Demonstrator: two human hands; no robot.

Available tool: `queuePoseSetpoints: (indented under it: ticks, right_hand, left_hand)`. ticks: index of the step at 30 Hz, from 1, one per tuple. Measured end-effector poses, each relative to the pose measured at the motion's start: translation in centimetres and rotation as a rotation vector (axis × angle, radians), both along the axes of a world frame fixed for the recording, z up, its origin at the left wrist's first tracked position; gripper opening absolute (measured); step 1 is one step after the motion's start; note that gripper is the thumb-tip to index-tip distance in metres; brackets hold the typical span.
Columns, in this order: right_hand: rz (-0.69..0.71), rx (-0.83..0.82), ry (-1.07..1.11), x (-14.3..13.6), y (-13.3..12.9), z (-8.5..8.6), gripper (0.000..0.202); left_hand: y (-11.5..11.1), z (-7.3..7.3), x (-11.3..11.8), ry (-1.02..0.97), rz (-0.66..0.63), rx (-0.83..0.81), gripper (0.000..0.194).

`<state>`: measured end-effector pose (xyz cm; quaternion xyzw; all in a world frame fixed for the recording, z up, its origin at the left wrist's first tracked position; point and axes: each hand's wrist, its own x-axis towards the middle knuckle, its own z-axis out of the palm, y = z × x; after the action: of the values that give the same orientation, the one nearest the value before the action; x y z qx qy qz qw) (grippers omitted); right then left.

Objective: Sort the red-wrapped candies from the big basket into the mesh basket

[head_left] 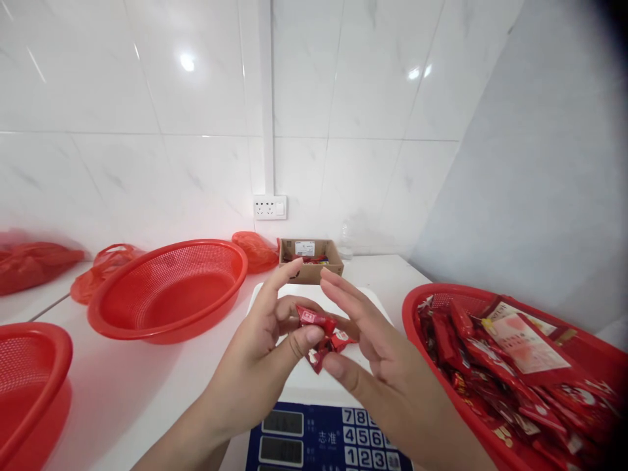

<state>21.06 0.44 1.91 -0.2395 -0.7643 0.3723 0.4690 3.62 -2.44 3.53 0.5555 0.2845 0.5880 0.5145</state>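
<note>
Fingers [293, 347] of the left hand [250, 373] close on small red wrapped sweets [316, 318], the thumb pressing from the near side and the forefinger raised. The right hand [392, 379] is cupped, its thumb and forefinger spread wide beside the sweets; whether it grips any cannot be told. The hands partly hide the sweets, so their number is unclear. They are held over the white pan [314, 386] of a scale [294, 435], whose dim displays are hard to read and whose near side is cut off.

Toward the table's [387, 271] right edge, a red basket [417, 294] holds a heap of red packets [490, 366] with a printed card [527, 340] on top; the frame crops it. Near the back edge, a cardboard box [314, 273] holds packets, mostly hidden by its front wall, between a red bag [255, 252] and a faint clear bottle [346, 239]. Left of the scale stands a wide red bowl [171, 294]; another [34, 392] is cut off at the frame's left.
</note>
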Motion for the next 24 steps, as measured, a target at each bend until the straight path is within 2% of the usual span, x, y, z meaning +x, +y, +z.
queuePoseSetpoints:
  ticks: [3, 5, 8, 10, 12, 14, 20, 22, 24]
  right_hand:
    - [0.050, -0.060, 0.066, 0.5, 0.4, 0.6, 0.037]
    - [0.103, -0.111, 0.069, 0.6, 0.6, 0.9, 0.034]
    - [0.183, -0.185, 0.130, 0.2, 0.7, 1.2, 0.030]
    - [0.192, -0.212, 0.215, -0.1, 0.8, 1.3, 0.019]
    - [0.167, -0.227, 0.310, -0.3, 0.9, 1.3, 0.009]
    - [0.125, -0.232, 0.417, -0.5, 1.0, 1.1, 0.009]
    - [0.044, -0.287, 0.599, -0.8, 1.4, 0.5, 0.009]
    - [0.104, -0.332, 0.581, -0.9, 1.4, 0.5, 0.005]
    - [0.219, -0.367, 0.504, -0.9, 1.4, 0.5, 0.019]
  left_hand:
    - [0.2, -0.3, -0.4, -0.047, -0.144, -0.056, 0.069]
    - [0.4, -0.5, -0.5, -0.074, -0.218, -0.085, 0.078]
    - [0.8, -1.0, -0.5, -0.119, -0.303, -0.111, 0.079]
    - [1.0, -1.3, -0.4, -0.133, -0.334, -0.119, 0.076]
    - [1.2, -1.5, -0.3, -0.136, -0.344, -0.114, 0.076]
    - [1.2, -1.6, 0.0, -0.127, -0.318, -0.098, 0.076]
    - [1.1, -0.9, 0.7, -0.155, -0.122, -0.075, 0.054]
    - [1.1, -0.7, 0.7, -0.202, -0.123, -0.062, 0.047]
    - [1.2, -0.6, 0.5, -0.236, -0.188, -0.066, 0.043]
